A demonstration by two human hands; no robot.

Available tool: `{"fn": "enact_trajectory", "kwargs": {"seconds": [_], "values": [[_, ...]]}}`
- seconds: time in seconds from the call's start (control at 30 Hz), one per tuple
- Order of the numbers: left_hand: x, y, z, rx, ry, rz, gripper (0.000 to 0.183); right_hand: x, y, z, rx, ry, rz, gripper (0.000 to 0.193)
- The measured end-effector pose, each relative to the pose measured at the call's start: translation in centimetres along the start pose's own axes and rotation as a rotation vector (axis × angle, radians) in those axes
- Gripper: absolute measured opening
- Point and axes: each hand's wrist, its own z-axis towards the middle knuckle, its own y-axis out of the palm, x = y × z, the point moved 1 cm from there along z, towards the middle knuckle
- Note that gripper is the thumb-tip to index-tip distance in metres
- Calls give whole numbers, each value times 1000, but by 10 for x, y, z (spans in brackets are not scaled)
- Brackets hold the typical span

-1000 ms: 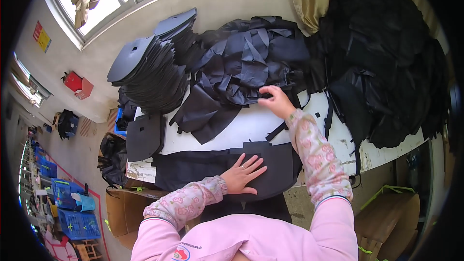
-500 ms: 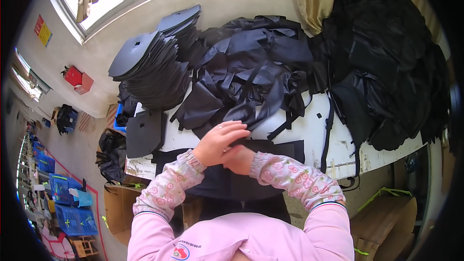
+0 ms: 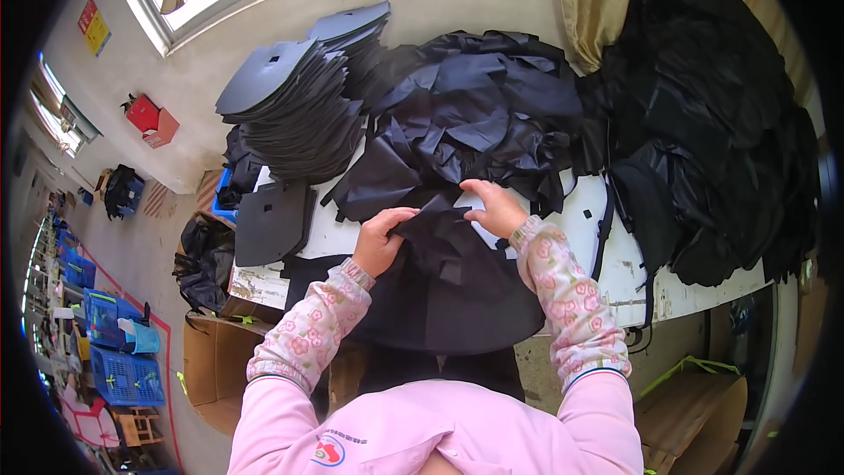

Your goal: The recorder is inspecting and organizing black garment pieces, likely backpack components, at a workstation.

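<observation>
A black fabric piece (image 3: 444, 286) lies over the near edge of the white table, its far end lifted into a peaked fold. My left hand (image 3: 382, 239) is closed on the fold's left side, thumb and fingers pinching the cloth. At the fold's right, my right hand (image 3: 498, 210) has its thumb and forefinger apart, the thumb close to the cloth's edge; its other fingers are partly hidden. Just beyond both hands rises a heap of black fabric pieces (image 3: 475, 110) with loose straps.
Stacked dark grey panels (image 3: 272, 88) stand at the back left, with more panels (image 3: 271, 224) lower down. A tall pile of black bags or cloth (image 3: 703, 132) fills the right side. Cardboard boxes (image 3: 215, 369) sit below the table (image 3: 629, 295), and blue baskets (image 3: 127, 376) stand farther left.
My hands, which were together over the cloth, have parted. The left now grips the cloth's far end, raised into a fold; the right has moved right and farther away.
</observation>
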Motion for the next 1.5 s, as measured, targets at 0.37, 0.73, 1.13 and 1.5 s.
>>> {"fn": "enact_trajectory", "kwargs": {"seconds": [0.37,0.73,1.13,1.5], "values": [[28,-50,-13,-32,4,-350,17,24,63,7,-211,90,-286,24],[21,-169,-45,-722,-436,516,42,-10,5,24,-138,54,-188,7],[-41,-72,-40,-387,-341,659,39,-53,153,47,-212,-192,-355,20],[3,-124,-3,200,-305,-7,16,-182,-27,112,295,-523,-160,16]]}}
